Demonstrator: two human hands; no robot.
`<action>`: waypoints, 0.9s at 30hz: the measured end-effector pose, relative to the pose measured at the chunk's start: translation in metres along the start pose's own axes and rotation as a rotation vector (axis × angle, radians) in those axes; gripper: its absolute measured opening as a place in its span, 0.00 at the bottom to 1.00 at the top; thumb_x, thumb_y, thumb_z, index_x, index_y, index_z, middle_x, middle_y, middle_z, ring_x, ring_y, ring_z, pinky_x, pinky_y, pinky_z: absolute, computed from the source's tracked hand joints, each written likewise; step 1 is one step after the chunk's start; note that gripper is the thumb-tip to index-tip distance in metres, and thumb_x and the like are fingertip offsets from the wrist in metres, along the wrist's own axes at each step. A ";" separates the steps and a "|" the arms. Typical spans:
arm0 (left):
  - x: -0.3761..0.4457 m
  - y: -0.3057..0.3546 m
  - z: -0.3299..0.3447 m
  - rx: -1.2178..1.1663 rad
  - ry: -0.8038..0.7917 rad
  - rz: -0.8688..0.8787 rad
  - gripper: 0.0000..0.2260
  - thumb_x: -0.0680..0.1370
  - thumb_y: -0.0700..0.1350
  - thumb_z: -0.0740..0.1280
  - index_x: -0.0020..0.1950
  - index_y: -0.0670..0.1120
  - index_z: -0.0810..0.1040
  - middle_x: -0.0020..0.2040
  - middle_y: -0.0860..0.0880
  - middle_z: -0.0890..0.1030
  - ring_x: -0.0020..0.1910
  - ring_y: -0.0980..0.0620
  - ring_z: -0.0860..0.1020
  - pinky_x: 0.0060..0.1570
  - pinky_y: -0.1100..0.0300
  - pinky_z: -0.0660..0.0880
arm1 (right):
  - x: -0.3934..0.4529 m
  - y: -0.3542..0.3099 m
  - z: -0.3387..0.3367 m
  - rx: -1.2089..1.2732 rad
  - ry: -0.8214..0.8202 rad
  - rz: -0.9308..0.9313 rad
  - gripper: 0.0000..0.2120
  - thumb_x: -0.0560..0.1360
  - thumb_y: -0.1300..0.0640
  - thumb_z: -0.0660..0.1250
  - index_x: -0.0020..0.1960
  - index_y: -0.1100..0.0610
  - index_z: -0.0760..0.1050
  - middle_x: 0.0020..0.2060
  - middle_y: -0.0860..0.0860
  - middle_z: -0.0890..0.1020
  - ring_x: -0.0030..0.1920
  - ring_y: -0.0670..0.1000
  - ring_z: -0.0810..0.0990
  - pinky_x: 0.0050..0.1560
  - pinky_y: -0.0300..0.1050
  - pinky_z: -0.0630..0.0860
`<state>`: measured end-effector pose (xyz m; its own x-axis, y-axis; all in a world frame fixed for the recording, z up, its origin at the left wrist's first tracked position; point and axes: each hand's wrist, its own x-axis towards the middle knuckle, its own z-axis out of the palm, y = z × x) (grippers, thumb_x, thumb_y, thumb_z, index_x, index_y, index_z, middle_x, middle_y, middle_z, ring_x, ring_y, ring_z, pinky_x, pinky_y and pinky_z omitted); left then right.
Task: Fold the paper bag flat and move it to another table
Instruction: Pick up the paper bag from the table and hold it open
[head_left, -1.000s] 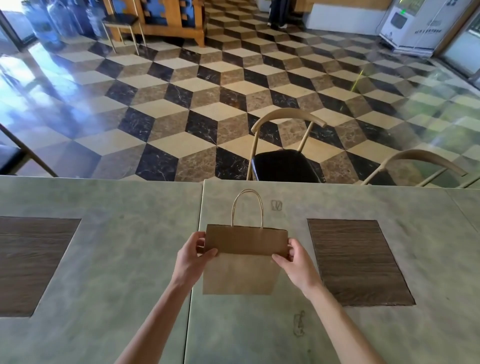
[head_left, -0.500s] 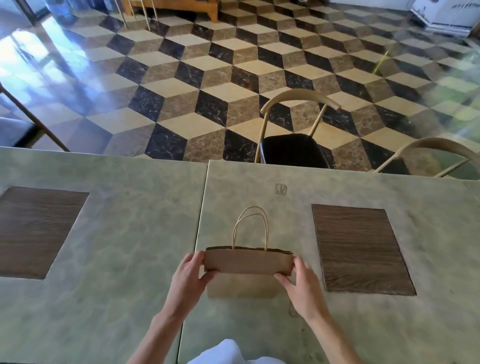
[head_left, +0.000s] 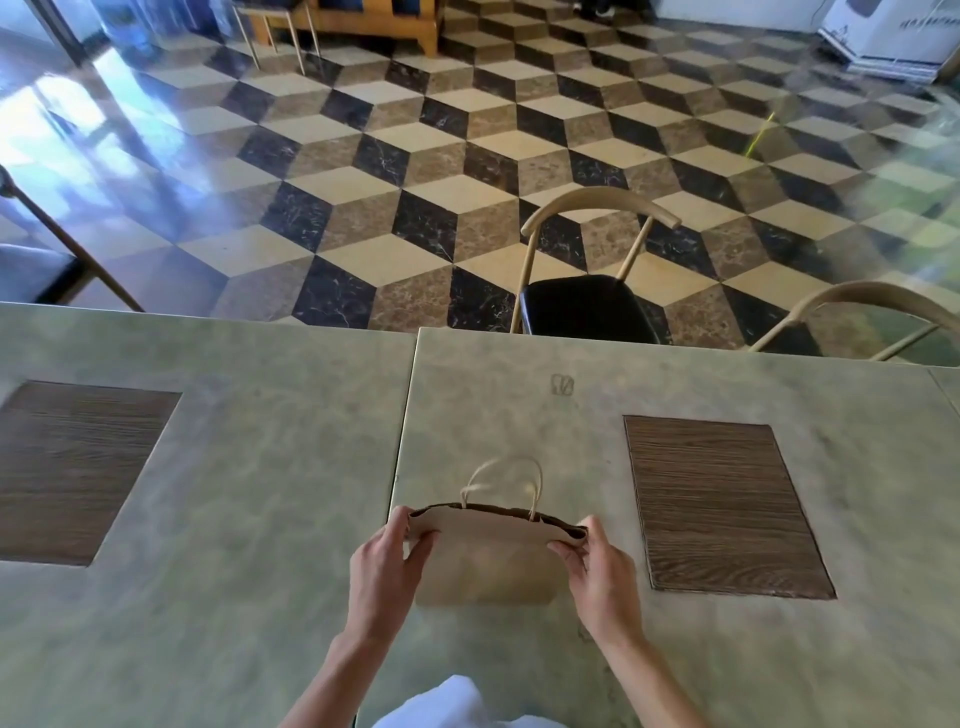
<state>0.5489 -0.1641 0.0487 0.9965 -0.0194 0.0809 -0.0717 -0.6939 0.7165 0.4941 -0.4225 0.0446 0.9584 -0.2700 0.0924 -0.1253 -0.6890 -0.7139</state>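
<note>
A small brown paper bag (head_left: 488, 558) with twisted paper handles stands on the right-hand grey table (head_left: 727, 389), close to the seam with the left-hand table (head_left: 234, 467). My left hand (head_left: 384, 566) pinches the bag's top left corner. My right hand (head_left: 597, 577) pinches its top right corner. The bag's mouth shows as a thin dark slit, slightly parted. Its handles stick up behind the rim, blurred.
Each table has a dark wood-grain inset panel (head_left: 722, 506), one right of the bag and one far left (head_left: 78, 467). A black-seated chair (head_left: 587, 306) and a second chair (head_left: 857, 322) stand beyond the far edge. Patterned tile floor lies behind.
The bag has come nearer to me on the table, with both hands staying on its top corners. Its mouth has parted slightly. The camera has tilted down.
</note>
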 end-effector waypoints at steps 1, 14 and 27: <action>-0.001 0.002 0.000 0.005 0.008 -0.010 0.13 0.72 0.45 0.77 0.46 0.49 0.72 0.40 0.54 0.84 0.38 0.50 0.83 0.35 0.52 0.78 | -0.001 0.001 -0.002 -0.007 0.002 0.017 0.17 0.74 0.55 0.74 0.43 0.49 0.64 0.30 0.49 0.83 0.30 0.48 0.82 0.32 0.45 0.76; 0.004 0.055 -0.029 -0.314 -0.079 -0.348 0.27 0.73 0.55 0.74 0.67 0.51 0.68 0.58 0.47 0.68 0.53 0.52 0.76 0.52 0.59 0.72 | 0.000 -0.008 -0.014 0.057 -0.061 0.100 0.17 0.71 0.49 0.76 0.39 0.55 0.69 0.31 0.47 0.82 0.32 0.47 0.81 0.36 0.46 0.77; 0.016 0.060 -0.043 -0.069 -0.418 -0.198 0.34 0.74 0.35 0.66 0.73 0.60 0.56 0.47 0.55 0.76 0.50 0.42 0.80 0.44 0.58 0.74 | -0.006 -0.032 -0.030 0.209 -0.137 0.131 0.36 0.64 0.40 0.79 0.65 0.51 0.70 0.55 0.40 0.80 0.55 0.39 0.79 0.54 0.33 0.72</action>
<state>0.5591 -0.1749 0.1224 0.9218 -0.1899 -0.3381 0.1329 -0.6643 0.7355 0.4844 -0.4192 0.0876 0.9652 -0.2439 -0.0947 -0.2082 -0.4968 -0.8425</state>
